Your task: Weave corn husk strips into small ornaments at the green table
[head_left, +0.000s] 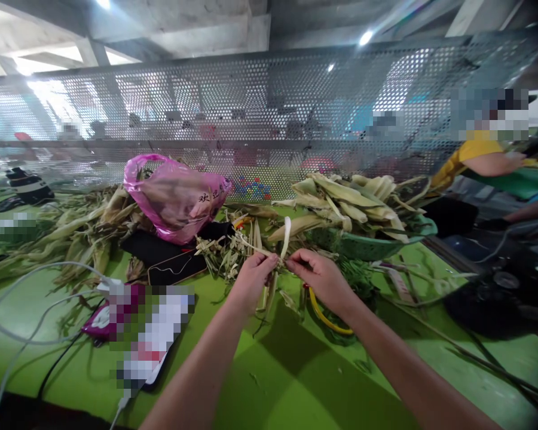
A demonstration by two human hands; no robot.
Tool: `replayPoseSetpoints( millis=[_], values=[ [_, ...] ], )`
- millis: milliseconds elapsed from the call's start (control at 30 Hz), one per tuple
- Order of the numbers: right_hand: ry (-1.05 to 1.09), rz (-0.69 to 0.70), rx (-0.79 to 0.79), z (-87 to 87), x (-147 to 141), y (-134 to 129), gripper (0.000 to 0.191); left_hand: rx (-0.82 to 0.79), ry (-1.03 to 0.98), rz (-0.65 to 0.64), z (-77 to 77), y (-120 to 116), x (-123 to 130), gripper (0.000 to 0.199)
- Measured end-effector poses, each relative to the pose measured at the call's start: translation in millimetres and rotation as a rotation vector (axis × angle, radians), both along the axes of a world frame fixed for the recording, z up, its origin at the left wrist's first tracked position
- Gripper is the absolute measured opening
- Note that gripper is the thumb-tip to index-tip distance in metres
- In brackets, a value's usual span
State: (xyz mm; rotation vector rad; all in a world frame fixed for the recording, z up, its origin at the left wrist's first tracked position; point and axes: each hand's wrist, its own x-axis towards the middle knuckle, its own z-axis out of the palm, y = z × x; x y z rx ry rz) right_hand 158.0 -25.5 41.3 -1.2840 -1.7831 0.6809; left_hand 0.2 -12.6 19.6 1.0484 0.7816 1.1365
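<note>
Both hands meet above the middle of a green table (269, 382). My left hand (254, 276) is closed, pinching a thin pale husk strip (287, 236) that curls upward between the hands. Close beside it, my right hand (320, 275) has thumb and forefinger pressed together at the strip's other side; exactly what lies between those fingertips is too small to tell. Short cut husk pieces (226, 257) lie just beyond my left hand. Under my right hand are a yellow ring (325, 319) and green netting (356, 280).
A green basket (363, 243) heaped with corn husks stands back right. A pink bag (170, 197), loose husks (94, 233) and a dark phone (174, 269) are at left. Nearer lie a cabled phone (159, 334) and purple power strip (112, 313). A person in yellow (479, 149) is at right.
</note>
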Motion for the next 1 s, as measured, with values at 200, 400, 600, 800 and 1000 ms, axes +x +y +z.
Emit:
replayPoseSetpoints(
  millis=[200,400,600,800,1000],
  values=[
    [0.374,0.009,-0.161,-6.1,3,4,0.023,0.053,0.125,-0.067,6.1,-5,1,0.032],
    [0.406,-0.040,-0.086,-10.4,-1,4,0.021,0.041,0.122,-0.111,4.1,-6,5,0.032],
    [0.456,-0.119,-0.056,-13.0,-8,1,0.018,0.162,0.132,-0.166,3.8,-3,3,0.028],
    [0.358,-0.117,-0.070,-8.4,0,2,0.023,0.117,0.152,-0.148,4.2,-3,1,0.026],
    [0.017,-0.189,0.191,4.5,4,-6,0.016,0.252,0.331,-0.050,2.7,-1,5,0.015]
  ],
)
